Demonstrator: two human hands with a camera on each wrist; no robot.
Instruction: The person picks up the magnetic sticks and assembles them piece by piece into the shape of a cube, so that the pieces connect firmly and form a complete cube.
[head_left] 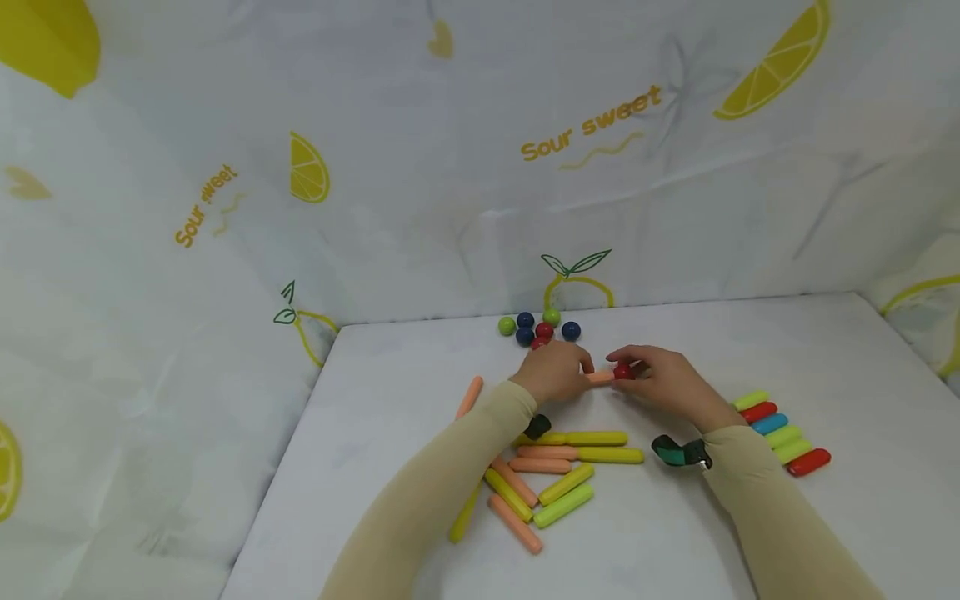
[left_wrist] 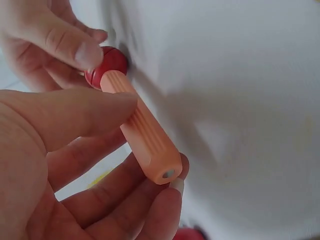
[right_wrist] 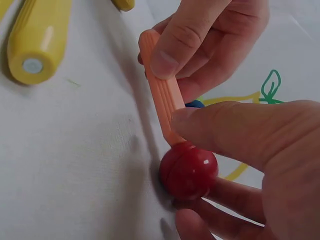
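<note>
Over the far half of a white table (head_left: 637, 533), a person's two hands work close together on one small piece. The left hand (head_left: 555, 371) pinches a ribbed peach rod (left_wrist: 145, 130), thumb laid along its upper side and fingers curled beneath. The right hand (head_left: 663, 379) grips a glossy red ball (right_wrist: 189, 170) from the other end, its thumb reaching onto the rod just beside the ball and its fingers under it. Rod and ball meet end to end between the hands; at the rod's free end, a silvery disc (left_wrist: 169, 173) sits in a round hole.

Just beyond the left hand lies a loose cluster of balls: two green balls (head_left: 507, 326), three dark blue balls (head_left: 572, 331) and more red, one partly hidden by the hand. Nearer the person, peach, yellow and lime rods (head_left: 564, 506) are scattered, some tucked behind the left sleeve (head_left: 427, 492); two pairs lie end to end. Beside the right sleeve (head_left: 787, 508), a slanting row of short rods (head_left: 810, 462) runs in lime, red and blue. A dark green strap (head_left: 671, 452) shows at the right wrist. Behind the table hangs a pale cloth (head_left: 420, 242) printed with lemons and the words "Sour sweet".
</note>
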